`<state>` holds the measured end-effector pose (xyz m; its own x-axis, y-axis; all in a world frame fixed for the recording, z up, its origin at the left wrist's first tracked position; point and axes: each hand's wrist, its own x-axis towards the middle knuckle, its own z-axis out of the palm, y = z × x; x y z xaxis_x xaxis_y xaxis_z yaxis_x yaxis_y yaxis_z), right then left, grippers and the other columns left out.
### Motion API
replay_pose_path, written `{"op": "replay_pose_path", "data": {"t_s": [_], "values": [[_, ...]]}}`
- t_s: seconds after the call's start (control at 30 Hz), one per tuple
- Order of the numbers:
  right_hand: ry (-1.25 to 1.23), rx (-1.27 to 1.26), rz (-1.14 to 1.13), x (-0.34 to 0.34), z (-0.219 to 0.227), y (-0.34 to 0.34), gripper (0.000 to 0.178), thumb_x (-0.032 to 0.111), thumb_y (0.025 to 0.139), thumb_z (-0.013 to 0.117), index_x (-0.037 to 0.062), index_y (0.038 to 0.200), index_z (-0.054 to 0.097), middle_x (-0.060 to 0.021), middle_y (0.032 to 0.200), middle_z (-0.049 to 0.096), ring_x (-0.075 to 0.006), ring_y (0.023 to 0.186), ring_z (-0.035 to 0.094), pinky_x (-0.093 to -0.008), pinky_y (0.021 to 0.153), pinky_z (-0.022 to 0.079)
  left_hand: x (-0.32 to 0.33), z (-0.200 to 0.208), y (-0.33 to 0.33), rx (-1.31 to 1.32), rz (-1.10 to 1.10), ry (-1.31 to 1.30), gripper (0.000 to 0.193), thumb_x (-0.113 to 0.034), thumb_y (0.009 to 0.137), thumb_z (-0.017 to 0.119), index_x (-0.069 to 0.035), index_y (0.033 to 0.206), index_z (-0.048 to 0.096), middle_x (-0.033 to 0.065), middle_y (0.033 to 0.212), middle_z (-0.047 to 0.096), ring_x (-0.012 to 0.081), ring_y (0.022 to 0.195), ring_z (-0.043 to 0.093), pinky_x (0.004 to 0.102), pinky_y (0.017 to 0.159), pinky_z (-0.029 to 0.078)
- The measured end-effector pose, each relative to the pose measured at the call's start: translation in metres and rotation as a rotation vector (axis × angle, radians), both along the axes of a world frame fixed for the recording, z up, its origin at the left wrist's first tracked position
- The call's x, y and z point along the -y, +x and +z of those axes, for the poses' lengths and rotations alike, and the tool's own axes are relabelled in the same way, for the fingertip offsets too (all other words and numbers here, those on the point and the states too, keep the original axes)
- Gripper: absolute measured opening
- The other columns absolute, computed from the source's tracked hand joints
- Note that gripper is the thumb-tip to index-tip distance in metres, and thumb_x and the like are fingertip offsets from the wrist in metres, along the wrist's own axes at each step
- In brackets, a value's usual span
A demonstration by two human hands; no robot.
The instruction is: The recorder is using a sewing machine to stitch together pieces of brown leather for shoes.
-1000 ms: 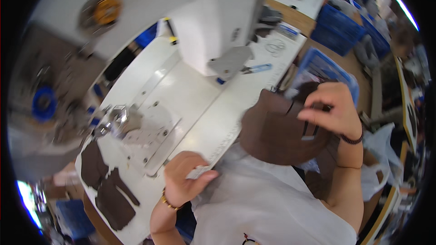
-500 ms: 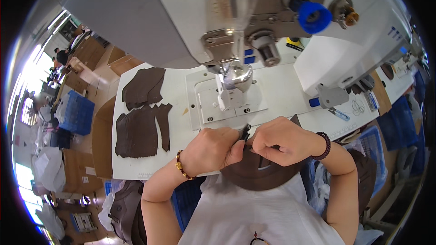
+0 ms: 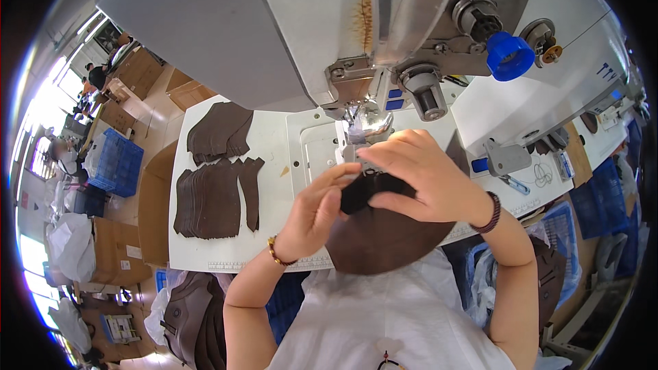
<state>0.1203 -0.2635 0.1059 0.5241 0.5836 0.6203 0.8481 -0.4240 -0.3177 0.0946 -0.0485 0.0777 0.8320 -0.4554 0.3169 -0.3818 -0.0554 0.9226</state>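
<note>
Both hands are at a dark brown leather-like panel in front of the sewing machine's needle area. A black piece lies at the panel's upper edge; whether it is joined to the panel I cannot tell. My right hand curls over the black piece, thumb below and fingers above. My left hand is at its left end, fingers stretched forward and thumb beside the edge; the contact is partly hidden. The panel hangs over the table's front edge toward my lap.
Stacked brown cut pieces and another stack lie left on the white table. At right are a cutter and loose thread. Blue crates and brown panels flank me below the table.
My hands have moved apart from a close pinch, and the right hand has opened wider over the black piece. The panel has turned and shifted. The machine appears lower and further right in view.
</note>
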Motion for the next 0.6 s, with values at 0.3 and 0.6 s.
{"op": "replay_pose_path", "data": {"t_s": [0.3,0.6], "values": [[0.038,0.43,-0.109,-0.022,-0.031,-0.029,0.017,0.009,0.066,0.062,0.0036,0.081,0.058,-0.0024,0.074,0.048,-0.0165,0.061,0.048,-0.0299,0.053,0.036,0.016,-0.026,-0.015,-0.388,0.144,-0.331,0.049,-0.029,0.098,0.027,0.008,0.09,0.059,0.014,0.103,0.06,0.0118,0.076,0.055,0.0224,0.067,0.044],[0.096,0.361,-0.06,-0.027,-0.032,-0.038,0.014,0.008,0.069,0.063,0.0028,0.081,0.057,-0.0052,0.077,0.052,-0.0158,0.066,0.052,-0.0276,0.054,0.04,0.026,-0.025,-0.019,-0.066,0.19,-0.488,0.048,-0.032,0.097,0.026,-0.002,0.064,0.043,0.0151,0.074,0.057,0.0146,0.064,0.049,0.0275,0.061,0.04]]}}
